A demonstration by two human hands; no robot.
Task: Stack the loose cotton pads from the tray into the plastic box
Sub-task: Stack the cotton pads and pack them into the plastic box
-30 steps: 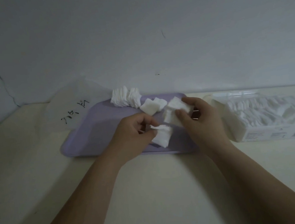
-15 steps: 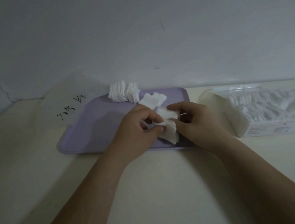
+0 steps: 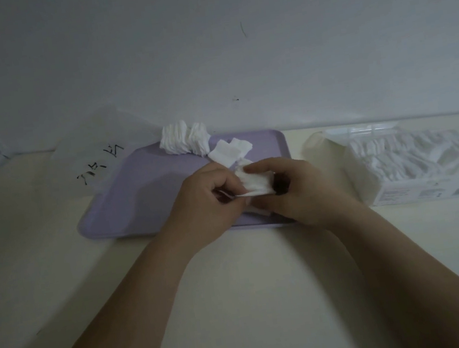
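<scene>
A lilac tray [image 3: 138, 204] lies in the middle of the table. My left hand [image 3: 209, 203] and my right hand [image 3: 304, 192] meet over its right front part, both pinching a small bunch of white cotton pads [image 3: 256, 184]. A row of upright pads [image 3: 185, 138] leans at the tray's back edge, and two flat pads [image 3: 229, 150] lie just in front of it. The clear plastic box [image 3: 417, 177] stands to the right of the tray, holding several rows of pads. A bit of white pad shows under my hands.
A translucent bag with black handwriting [image 3: 100, 165] lies behind the tray's left corner. The box's open lid [image 3: 321, 146] sticks out toward the tray. A grey wall [image 3: 204, 44] closes the back of the cream table [image 3: 238, 290].
My hands came together from holding separate pads apart to pressing them into one bunch between both hands over the tray.
</scene>
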